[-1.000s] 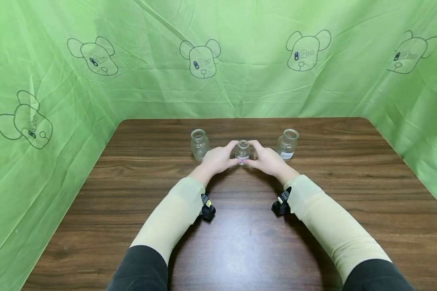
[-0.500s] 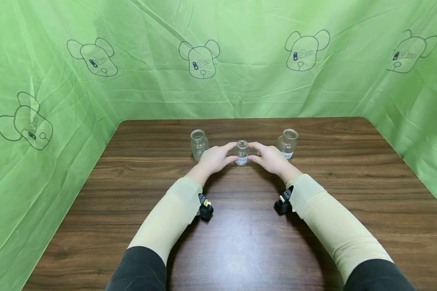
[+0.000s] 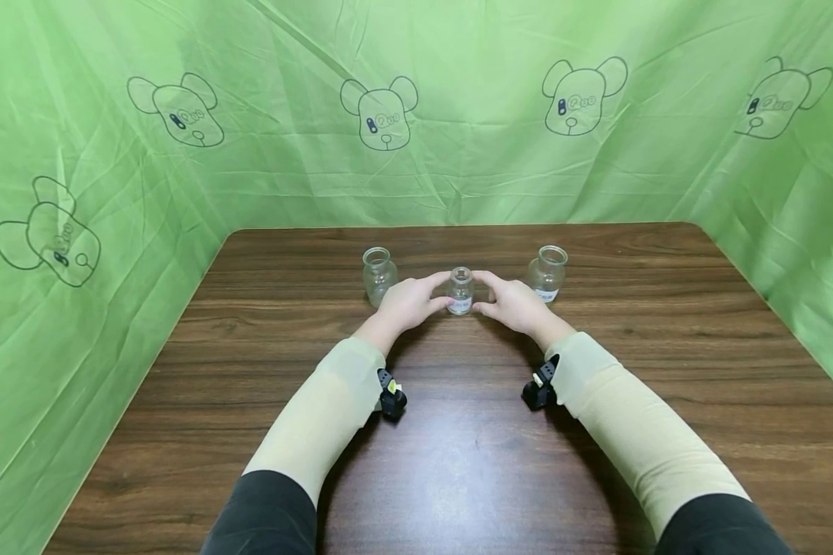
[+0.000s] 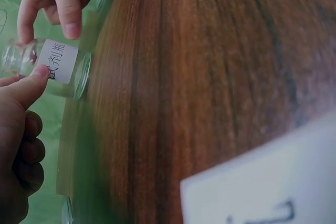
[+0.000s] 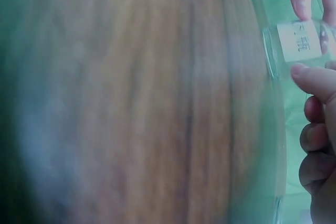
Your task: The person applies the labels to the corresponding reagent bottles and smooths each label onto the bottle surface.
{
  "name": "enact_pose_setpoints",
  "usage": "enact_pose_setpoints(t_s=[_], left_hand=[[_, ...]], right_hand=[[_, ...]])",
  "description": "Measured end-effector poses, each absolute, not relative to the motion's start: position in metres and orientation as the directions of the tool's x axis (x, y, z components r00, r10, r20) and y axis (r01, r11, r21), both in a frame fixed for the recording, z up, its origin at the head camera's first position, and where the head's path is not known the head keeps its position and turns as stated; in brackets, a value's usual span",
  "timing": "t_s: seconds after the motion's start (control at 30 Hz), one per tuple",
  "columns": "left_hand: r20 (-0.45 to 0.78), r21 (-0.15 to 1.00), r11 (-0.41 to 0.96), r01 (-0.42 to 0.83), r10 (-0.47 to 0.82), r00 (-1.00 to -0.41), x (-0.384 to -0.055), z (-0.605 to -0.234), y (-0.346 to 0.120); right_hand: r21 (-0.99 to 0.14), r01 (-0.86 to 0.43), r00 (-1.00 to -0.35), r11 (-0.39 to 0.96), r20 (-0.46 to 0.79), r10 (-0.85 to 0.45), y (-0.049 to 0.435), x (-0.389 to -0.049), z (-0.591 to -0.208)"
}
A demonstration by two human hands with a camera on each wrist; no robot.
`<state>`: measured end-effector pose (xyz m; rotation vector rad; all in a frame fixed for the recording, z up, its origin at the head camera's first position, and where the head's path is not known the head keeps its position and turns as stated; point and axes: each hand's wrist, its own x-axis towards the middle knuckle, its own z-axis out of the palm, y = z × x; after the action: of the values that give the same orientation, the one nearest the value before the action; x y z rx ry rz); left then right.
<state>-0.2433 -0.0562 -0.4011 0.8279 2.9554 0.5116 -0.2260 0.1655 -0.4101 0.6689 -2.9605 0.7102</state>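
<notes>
Big wooden surface [image 3: 451,455], left hand [image 3: 408,303] curled onto the small bottle [image 3: 461,290], right hand [image 3: 518,305] crooked beside it, can't tell if that one's gripping. Wider left jar [image 3: 379,274] and right jar [image 3: 548,274] flank them; the labelled bottle's upright, far-middle, between the hands.

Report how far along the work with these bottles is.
Seemingly done: the left glass bottle and right labelled glass bottle stand upright, ungripped. In hand: the small reagent bottle, upright between left hand and right hand. Remaining, probably: letting go, since the left thumb lies against its label while the right thumb looks clear.
</notes>
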Motion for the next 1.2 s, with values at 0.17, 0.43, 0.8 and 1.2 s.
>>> enact_pose_setpoints(t_s=[0.17, 0.43, 0.8, 1.2], left_hand=[[0.060, 0.334, 0.808, 0.486, 0.496, -0.866, -0.243, -0.401, -0.058], [0.066, 0.327, 0.814, 0.480, 0.487, -0.871, -0.242, -0.404, -0.060], [0.068, 0.381, 0.808, 0.449, 0.460, -0.885, -0.235, -0.396, -0.066], [0.089, 0.461, 0.761, 0.456, 0.472, -0.877, -0.217, -0.387, -0.074]], right_hand=[[-0.403, -0.422, -0.904, 0.812, 0.119, -0.411, 0.159, -0.225, -0.411], [-0.409, -0.414, -0.908, 0.813, 0.127, -0.398, 0.155, -0.225, -0.414], [-0.535, -0.409, -0.908, 0.740, 0.156, -0.388, 0.163, -0.217, -0.410], [-0.646, -0.324, -0.932, 0.692, 0.094, -0.349, 0.175, -0.198, -0.401]])
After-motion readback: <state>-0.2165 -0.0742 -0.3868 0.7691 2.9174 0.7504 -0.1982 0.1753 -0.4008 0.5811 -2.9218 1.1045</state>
